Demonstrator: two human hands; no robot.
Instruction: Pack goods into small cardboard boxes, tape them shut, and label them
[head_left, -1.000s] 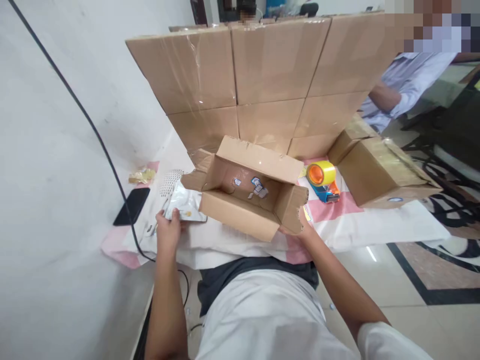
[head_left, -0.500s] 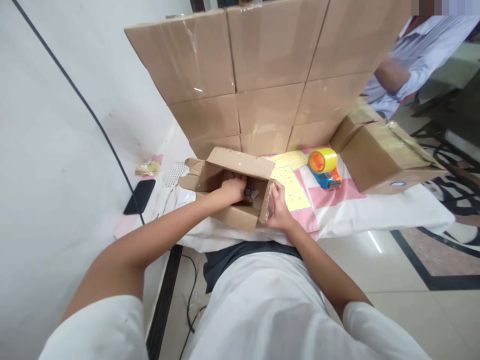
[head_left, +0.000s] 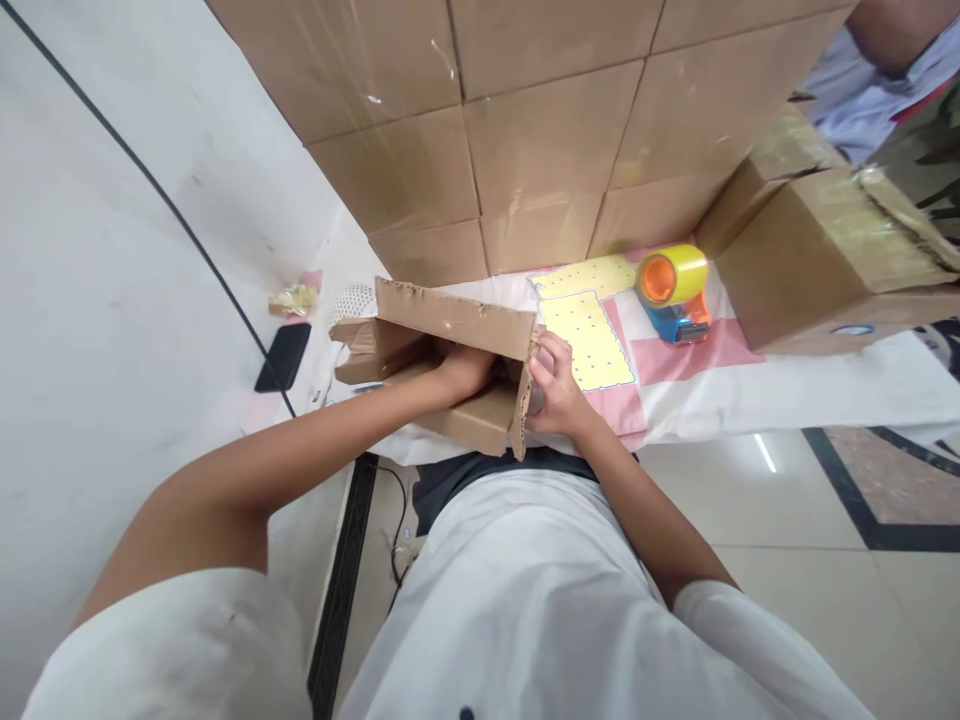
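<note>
The head camera is looking forward and down, over the near side of the open box (head_left: 456, 318). It is facing the box from nearby.

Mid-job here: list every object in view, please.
open box: one, brown, centre
stacked boxes: several, brown, behind it
side boxes: two, brown, table's right
tape dispenser: one, yellow-orange-blue, right of centre
cloth: one, white-pink-yellow, over the table
scrap: one, yellowish, left, beyond phone
phone: one, black, left by wall
cables: at least two, black, wall and floor
co-worker's sleeve: one, pale blue, top right
shirt: one, white, bottom
left hand: one, bare, inside open box
right hand: one, bare, gripping box's right end
</note>
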